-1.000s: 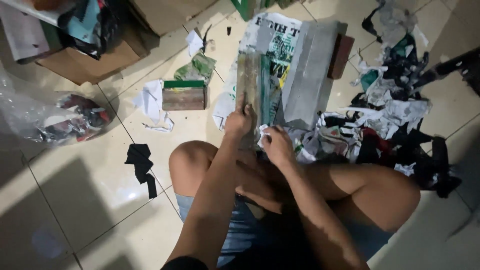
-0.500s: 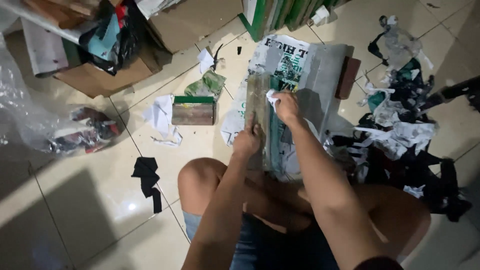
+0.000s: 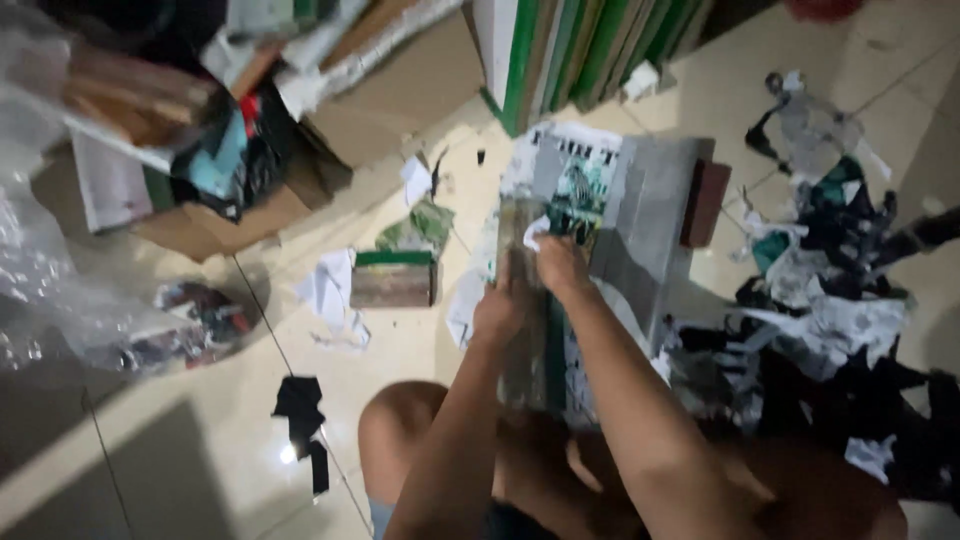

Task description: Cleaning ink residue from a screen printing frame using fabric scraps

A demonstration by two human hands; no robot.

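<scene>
- Left hand (image 3: 497, 315) grips the printed board (image 3: 560, 300) at its left edge, over the knees.
- Right hand (image 3: 562, 265) pinches a paper strip (image 3: 536, 228) on the board.
- Torn scraps (image 3: 830, 300) lie on the floor (image 3: 170, 440), right.

The floor (image 3: 180, 440) is looking like smooth glossy tile, catching light near the black scrap (image 3: 300, 410). The flat board (image 3: 590, 230) is wearing printed paper that's peeling off matt and ragged. Torn paper scraps (image 3: 820, 330) are lying crumpled. The box (image 3: 400, 100) is showing dull brown cardboard, and the bag (image 3: 60, 290) is looking like thin crinkly clear plastic.
</scene>
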